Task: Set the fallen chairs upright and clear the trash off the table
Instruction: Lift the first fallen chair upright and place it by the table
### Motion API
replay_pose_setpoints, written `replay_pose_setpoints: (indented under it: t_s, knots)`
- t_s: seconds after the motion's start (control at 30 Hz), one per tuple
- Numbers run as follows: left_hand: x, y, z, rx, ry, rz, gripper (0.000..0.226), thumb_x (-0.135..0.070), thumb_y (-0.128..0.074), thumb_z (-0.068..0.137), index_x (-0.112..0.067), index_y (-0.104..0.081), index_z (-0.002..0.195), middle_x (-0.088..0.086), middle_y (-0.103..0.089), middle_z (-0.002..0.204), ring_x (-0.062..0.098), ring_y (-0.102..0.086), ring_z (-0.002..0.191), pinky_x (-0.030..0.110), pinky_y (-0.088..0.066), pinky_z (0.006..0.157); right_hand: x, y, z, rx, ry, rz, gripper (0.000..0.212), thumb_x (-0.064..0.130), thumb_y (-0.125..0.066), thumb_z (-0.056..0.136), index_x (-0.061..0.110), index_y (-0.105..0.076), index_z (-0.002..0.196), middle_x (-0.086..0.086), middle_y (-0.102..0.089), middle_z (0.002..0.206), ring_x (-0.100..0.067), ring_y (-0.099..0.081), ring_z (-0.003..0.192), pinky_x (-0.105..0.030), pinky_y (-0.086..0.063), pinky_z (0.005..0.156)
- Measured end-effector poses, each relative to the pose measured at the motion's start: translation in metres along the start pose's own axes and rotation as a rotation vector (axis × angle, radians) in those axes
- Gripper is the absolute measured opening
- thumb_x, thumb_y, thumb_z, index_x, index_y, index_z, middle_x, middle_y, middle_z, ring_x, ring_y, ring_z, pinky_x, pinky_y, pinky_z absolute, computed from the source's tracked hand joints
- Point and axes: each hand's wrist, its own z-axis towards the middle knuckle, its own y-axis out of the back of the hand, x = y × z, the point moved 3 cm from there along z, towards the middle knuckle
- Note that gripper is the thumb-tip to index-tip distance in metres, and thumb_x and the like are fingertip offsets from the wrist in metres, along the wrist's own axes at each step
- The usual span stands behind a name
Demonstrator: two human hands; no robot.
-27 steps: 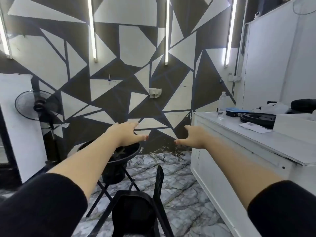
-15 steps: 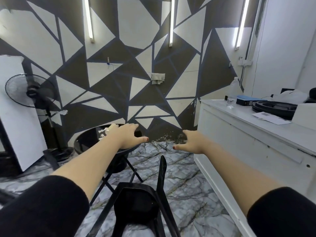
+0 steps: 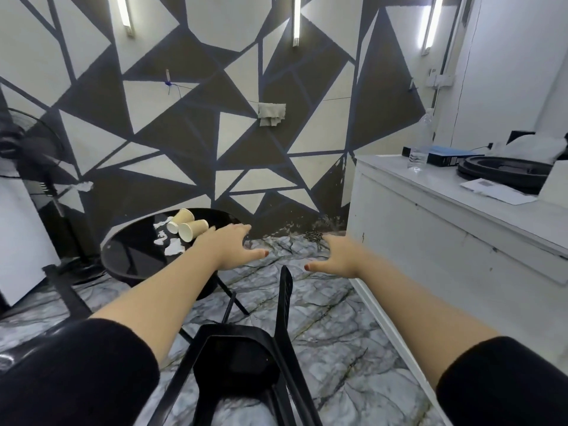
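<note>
Camera has tipped down since a second ago: fallen chair [image 3: 242,361] now fills bottom centre on the floor, and the round black bench [image 3: 135,256] at centre left shows two tipped paper cups [image 3: 187,226] plus paper scraps [image 3: 167,241]. Our left hand [image 3: 233,247] and right hand [image 3: 338,256] hover mid-frame over the chair, fingers spread, holding nothing. We read this as reach-in to right the chair first; trash untouched.

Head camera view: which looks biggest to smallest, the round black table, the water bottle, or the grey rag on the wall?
1. round black table
2. water bottle
3. grey rag
The last two look close in size.
</note>
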Motion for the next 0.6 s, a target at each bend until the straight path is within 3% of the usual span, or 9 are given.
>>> replay_pose_setpoints:
  t_s: [0.37, 0.6]
  knots:
    - [-0.078, -0.024, 0.086, 0.044, -0.015, -0.028, 0.088, -0.073, -0.033, 0.081, -0.021, -0.009, 0.149, 0.002, -0.012, 0.159, 0.017, -0.013, 0.145, 0.044, -0.008, 0.117, -0.085, 0.007, 0.047, 0.083, 0.054, -0.005, 0.092, 0.065, -0.055, 0.075, 0.008, -0.026, 0.141, -0.013, -0.039, 0.145, -0.032, -0.043, 0.126, -0.042, -0.042, 0.099]
    - [-0.142, -0.030, 0.148, 0.035, 0.037, -0.066, 0.089, -0.074, -0.032, 0.081, -0.022, -0.008, 0.149, -0.001, -0.010, 0.159, 0.017, -0.011, 0.145, 0.045, -0.007, 0.118, -0.160, 0.031, 0.074, 0.097, 0.132, 0.032, 0.090, 0.059, -0.058, 0.078, 0.010, -0.021, 0.144, -0.012, -0.031, 0.150, -0.030, -0.036, 0.133, -0.040, -0.035, 0.107]
